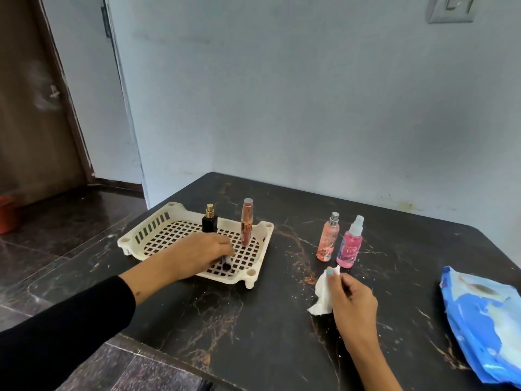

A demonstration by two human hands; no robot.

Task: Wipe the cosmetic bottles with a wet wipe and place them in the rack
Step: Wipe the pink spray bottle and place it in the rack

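Observation:
A cream slotted rack point(158, 221) sits on the dark marble table. Inside it stand a black perfume bottle with a gold cap point(209, 221) and a tall rose-gold tube point(247, 222). My left hand point(194, 255) reaches into the rack and grips a small black bottle point(226, 263), its lower end showing below my fingers. To the right of the rack, an orange spray bottle point(327, 238) and a pink spray bottle point(349, 245) stand on the table. In front of them my right hand point(352, 303) holds a crumpled white wet wipe point(321, 294).
A blue wet-wipe packet point(485, 320) lies at the table's right edge. The table point(253, 334) meets a pale wall at the back. A tiled floor and a brown door point(33, 108) lie to the left, with an orange object point(8, 213) on the floor.

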